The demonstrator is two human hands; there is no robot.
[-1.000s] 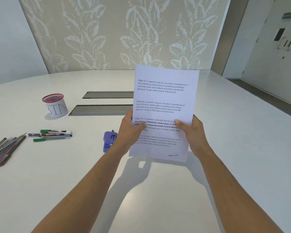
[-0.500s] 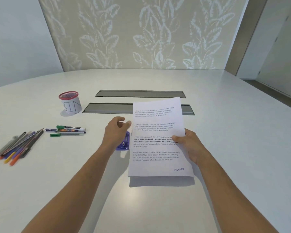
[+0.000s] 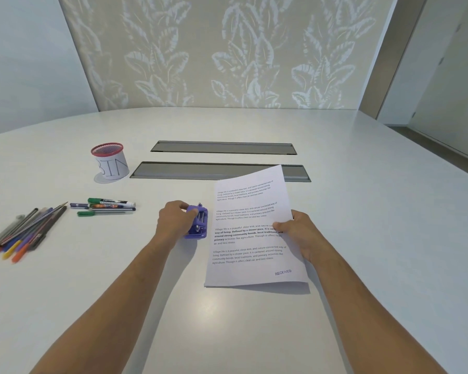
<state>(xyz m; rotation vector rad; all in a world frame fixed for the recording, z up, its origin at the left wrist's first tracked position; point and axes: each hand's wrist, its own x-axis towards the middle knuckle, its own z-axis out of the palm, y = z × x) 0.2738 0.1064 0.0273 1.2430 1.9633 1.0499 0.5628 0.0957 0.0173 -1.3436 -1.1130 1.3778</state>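
Head view: left hand fingers curl round purple hole punch on desk; right hand pinches printed sheet. Next, likely: line sheet edge into punch slot.

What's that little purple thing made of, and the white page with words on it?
The small purple hole punch looks like smooth, slightly glossy moulded plastic, with shiny metal pins, probably steel. The white printed sheet looks like thin matte paper: it curves softly and casts a shadow underneath.
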